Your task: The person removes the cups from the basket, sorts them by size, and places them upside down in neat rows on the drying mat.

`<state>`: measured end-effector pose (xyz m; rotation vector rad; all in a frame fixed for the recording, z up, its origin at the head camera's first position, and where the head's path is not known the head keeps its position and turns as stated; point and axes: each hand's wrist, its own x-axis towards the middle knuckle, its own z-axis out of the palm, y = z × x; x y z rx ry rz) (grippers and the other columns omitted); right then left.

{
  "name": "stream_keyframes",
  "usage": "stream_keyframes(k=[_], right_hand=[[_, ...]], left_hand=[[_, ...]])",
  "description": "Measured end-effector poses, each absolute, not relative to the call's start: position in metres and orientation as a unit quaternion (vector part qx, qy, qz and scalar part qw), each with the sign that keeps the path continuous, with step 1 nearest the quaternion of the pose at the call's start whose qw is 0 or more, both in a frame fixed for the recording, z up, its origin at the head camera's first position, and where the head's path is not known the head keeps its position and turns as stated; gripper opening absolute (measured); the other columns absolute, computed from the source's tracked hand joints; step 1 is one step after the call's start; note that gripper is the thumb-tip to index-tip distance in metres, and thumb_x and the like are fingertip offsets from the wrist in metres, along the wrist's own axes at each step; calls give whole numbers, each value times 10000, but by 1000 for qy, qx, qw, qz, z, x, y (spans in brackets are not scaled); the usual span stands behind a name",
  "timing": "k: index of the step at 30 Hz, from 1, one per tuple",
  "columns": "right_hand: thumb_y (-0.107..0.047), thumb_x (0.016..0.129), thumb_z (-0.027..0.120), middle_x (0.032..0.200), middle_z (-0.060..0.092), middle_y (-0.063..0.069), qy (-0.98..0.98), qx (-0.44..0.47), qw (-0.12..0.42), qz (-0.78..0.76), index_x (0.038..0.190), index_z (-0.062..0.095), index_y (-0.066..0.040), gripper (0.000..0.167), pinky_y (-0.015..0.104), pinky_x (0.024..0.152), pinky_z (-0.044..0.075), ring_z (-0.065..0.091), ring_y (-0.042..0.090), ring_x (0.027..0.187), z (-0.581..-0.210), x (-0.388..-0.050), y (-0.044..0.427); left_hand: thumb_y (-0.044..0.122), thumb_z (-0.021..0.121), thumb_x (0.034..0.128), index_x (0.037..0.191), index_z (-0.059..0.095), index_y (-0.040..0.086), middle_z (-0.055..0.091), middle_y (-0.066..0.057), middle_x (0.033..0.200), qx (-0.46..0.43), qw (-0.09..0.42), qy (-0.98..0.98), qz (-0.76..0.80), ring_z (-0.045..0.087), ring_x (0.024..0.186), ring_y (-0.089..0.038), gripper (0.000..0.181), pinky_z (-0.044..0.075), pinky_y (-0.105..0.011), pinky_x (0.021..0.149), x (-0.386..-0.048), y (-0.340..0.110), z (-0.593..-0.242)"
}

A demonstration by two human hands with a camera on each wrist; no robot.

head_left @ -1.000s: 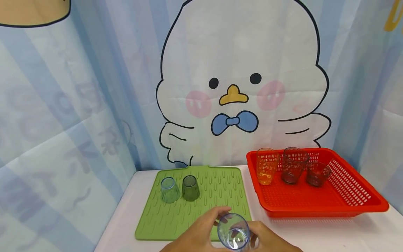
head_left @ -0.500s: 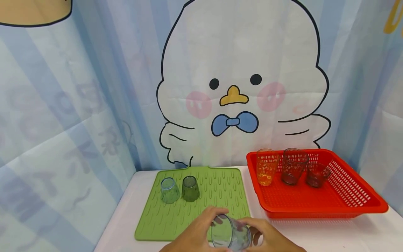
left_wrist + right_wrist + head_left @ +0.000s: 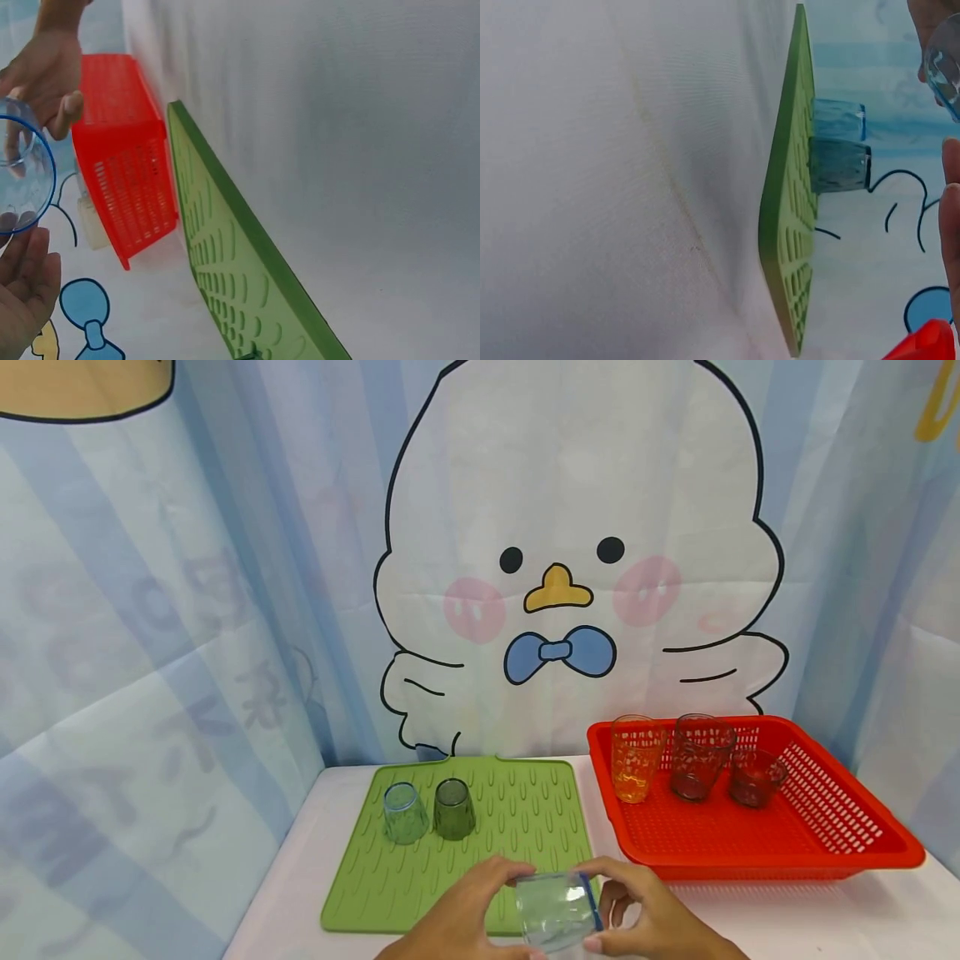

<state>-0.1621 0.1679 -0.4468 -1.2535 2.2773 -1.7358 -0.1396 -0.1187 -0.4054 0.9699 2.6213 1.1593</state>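
Work looks partway through, judging from how the glasses are split up. Blue-rimmed glass (image 3: pixel 555 912) is in the air at the near edge of the green mat (image 3: pixel 532 814), tipped on its side, rim toward the right. Left hand (image 3: pixel 467 912) grips it round the base end, right hand (image 3: pixel 651 912) pinches it at the rim end; both hands full with the one glass. Two glasses stand on the mat, side by side at back left: the pale glass (image 3: pixel 406 818) and the dark glass (image 3: pixel 454 814); mouth up or down, can't tell. Three sit in the red basket (image 3: pixel 738 862): tall glass (image 3: pixel 636 764), wider glass (image 3: pixel 696 760), short glass (image 3: pixel 757 779). So two placed on the mat, one in hand and not yet set down, three in the basket. Which way glasses are being moved, frames don't settle; the held one is probably the unfinished bit.
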Motion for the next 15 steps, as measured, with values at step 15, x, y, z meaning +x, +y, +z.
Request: stream_keyframes(k=[15], right_hand=[[29, 774, 790, 894, 679, 52, 706, -416, -23, -573, 1303, 586, -101, 582, 246, 546, 528, 609, 2, 652, -436, -158, 156]], left_hand=[[498, 795, 822, 1413, 501, 260, 548, 117, 1241, 329, 82, 870, 359, 492, 1140, -27, 701, 506, -324, 921, -144, -121, -413]])
